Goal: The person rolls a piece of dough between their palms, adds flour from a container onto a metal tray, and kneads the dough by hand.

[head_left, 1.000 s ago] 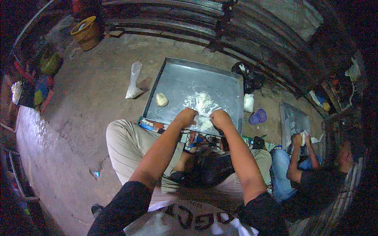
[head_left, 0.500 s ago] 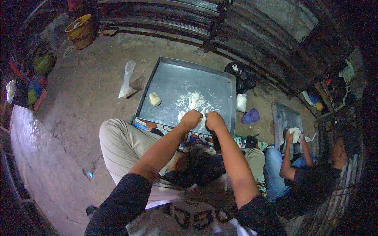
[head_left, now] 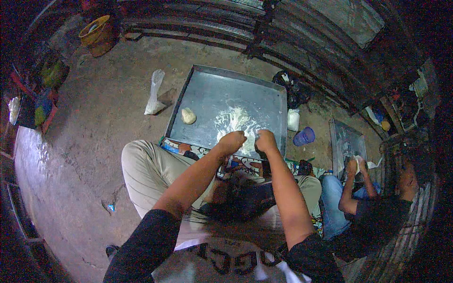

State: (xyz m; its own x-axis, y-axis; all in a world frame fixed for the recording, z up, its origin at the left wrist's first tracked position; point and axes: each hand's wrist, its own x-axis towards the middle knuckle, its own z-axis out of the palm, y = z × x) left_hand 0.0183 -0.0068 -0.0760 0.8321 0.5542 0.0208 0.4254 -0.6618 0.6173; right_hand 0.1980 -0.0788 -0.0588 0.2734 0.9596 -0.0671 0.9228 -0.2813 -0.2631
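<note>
A large grey metal tray [head_left: 207, 85] lies in front of my knees. White flour [head_left: 234, 115] is spread over its near middle, and a pale dough ball [head_left: 188, 116] sits toward its left side. Over the tray's near part is my left hand [head_left: 233, 141], its fingers curled closed at the floury patch. My right hand [head_left: 265, 140], also closed, is just to the right with a small gap between the two. What the fingers hold, if anything, is hidden from above.
Left of the tray stands a clear plastic bag of white powder [head_left: 154, 101]. On its right are a black plastic bag [head_left: 295, 89], a white packet [head_left: 293, 120] and a purple cup [head_left: 304, 136]. Another person [head_left: 377, 221] handles white dough at a smaller tray [head_left: 342, 137].
My hands have moved apart, the right one shifting to the right. The other person's hands have drawn closer together around the dough.
</note>
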